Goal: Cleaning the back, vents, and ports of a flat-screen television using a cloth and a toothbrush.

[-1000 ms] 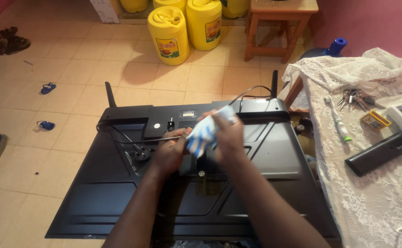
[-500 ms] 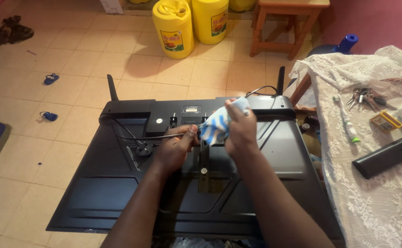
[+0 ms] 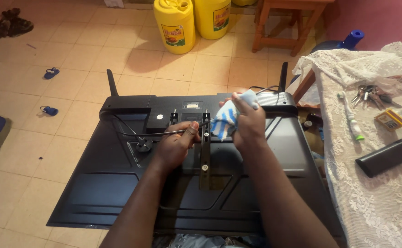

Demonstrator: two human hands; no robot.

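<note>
A large black flat-screen television (image 3: 109,188) lies face down in front of me, its back panel up and two black stand legs pointing away. My left hand (image 3: 175,147) pinches the black power cable (image 3: 162,133), whose plug (image 3: 143,146) rests on the panel to the left. My right hand (image 3: 247,124) grips a blue-and-white striped cloth (image 3: 224,118) wrapped around the cable just right of my left hand. A vertical black mounting bracket (image 3: 205,156) with screws runs below both hands.
Yellow jerrycans (image 3: 174,25) and a wooden stool (image 3: 288,23) stand on the tiled floor beyond. To the right, a lace-covered table (image 3: 371,183) carries keys (image 3: 371,95), a toothbrush (image 3: 351,121), a black remote (image 3: 390,154) and a small box. Small blue items lie on the floor at left.
My right hand has slid the cloth rightward along the cable, away from my left hand, uncovering the bracket's top. The view has shifted slightly forward.
</note>
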